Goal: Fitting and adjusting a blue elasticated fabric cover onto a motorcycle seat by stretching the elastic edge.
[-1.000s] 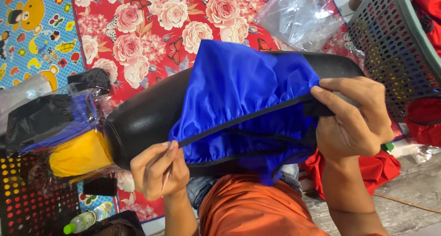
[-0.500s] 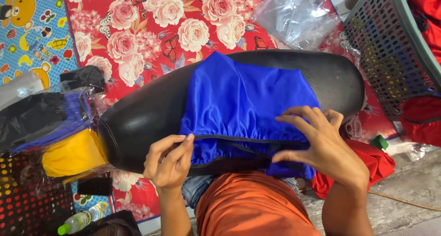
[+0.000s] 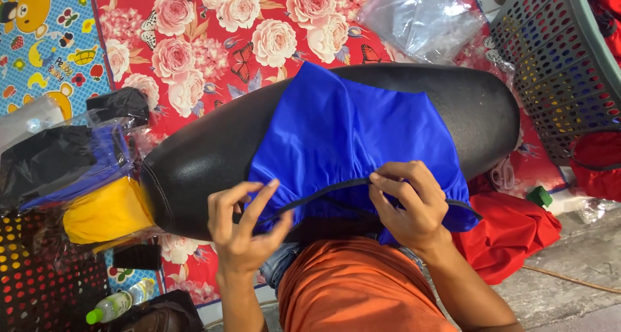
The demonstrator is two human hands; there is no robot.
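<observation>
A black motorcycle seat (image 3: 213, 151) lies across the person's lap, above a red floral mat (image 3: 213, 41). A blue fabric cover (image 3: 349, 131) is spread over the middle of the seat. The left hand (image 3: 242, 232) pinches the black elastic hem (image 3: 323, 191) of the cover between thumb and fingers at the near left corner. The right hand (image 3: 407, 203) pinches the same hem near its middle, fingers pressed together on it. At the left lie plastic-wrapped yellow and blue covers (image 3: 97, 196). A grey perforated basket (image 3: 563, 67) stands at the right, red cloth (image 3: 511, 232) below it.
</observation>
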